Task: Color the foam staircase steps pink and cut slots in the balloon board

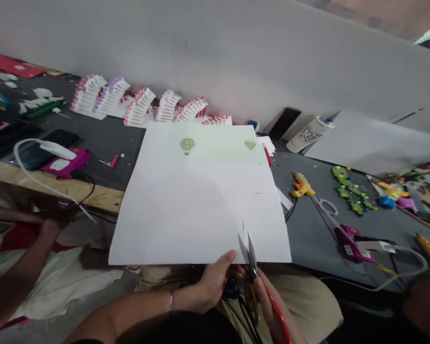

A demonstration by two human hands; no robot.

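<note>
A large white sheet of paper [200,200] lies over the table's near edge, with two green balloon prints near its far side. My left hand [215,279] grips the sheet's near edge, thumb on top. My right hand [268,306] is closed on red-handled scissors [252,260]. Their blades are open at the paper's near edge, at the end of a short cut.
White paper stacks with pink edges [139,102] line the wall. A yellow glue gun [301,186], a magenta glue gun [354,243], a white bottle [308,134] and colourful craft pieces [354,193] lie right. Another person's arm [25,248] is at the left.
</note>
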